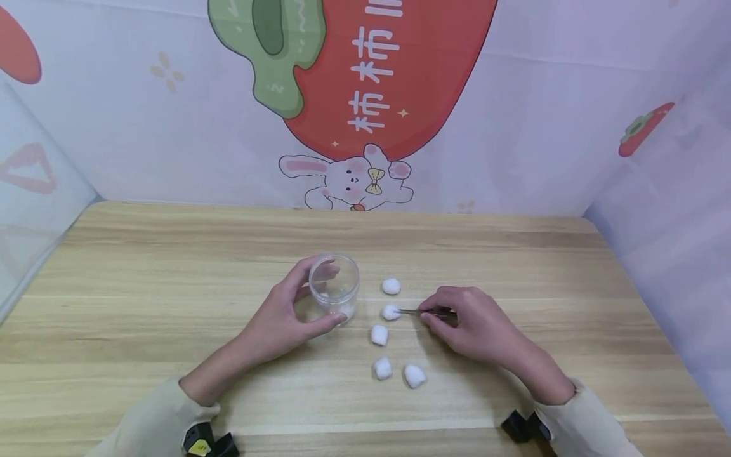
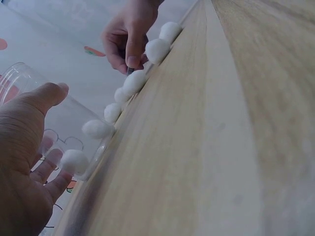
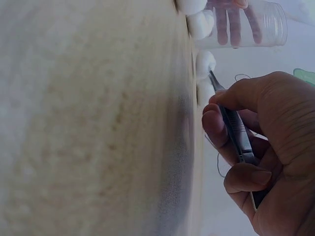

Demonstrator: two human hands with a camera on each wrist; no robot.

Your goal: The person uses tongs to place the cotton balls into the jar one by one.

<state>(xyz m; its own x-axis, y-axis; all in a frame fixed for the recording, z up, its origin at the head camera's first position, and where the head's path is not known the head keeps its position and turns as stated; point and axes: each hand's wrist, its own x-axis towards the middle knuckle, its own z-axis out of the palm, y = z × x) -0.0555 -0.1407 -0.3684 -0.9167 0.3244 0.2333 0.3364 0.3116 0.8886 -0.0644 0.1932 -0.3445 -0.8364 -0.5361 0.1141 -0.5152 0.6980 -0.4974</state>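
My left hand (image 1: 282,317) grips a clear jar (image 1: 334,279) standing upright on the table, thumb on the near side and fingers behind. Two cotton balls (image 2: 75,161) show through the jar's wall near its bottom in the left wrist view. In my right hand (image 1: 474,320) I hold metal tweezers (image 3: 235,129), pinched between thumb and fingers. Their tips touch a cotton ball (image 1: 391,312) on the table; whether they have closed on it I cannot tell. Around it lie other cotton balls, one behind (image 1: 391,286) and several nearer me, including one cotton ball (image 1: 414,376) at front right.
The wooden table (image 1: 171,266) runs back to a printed cloth backdrop (image 1: 502,139), with cloth at both sides too. A black wrist device (image 1: 208,440) sits by the left sleeve, another black device (image 1: 522,426) by the right sleeve.
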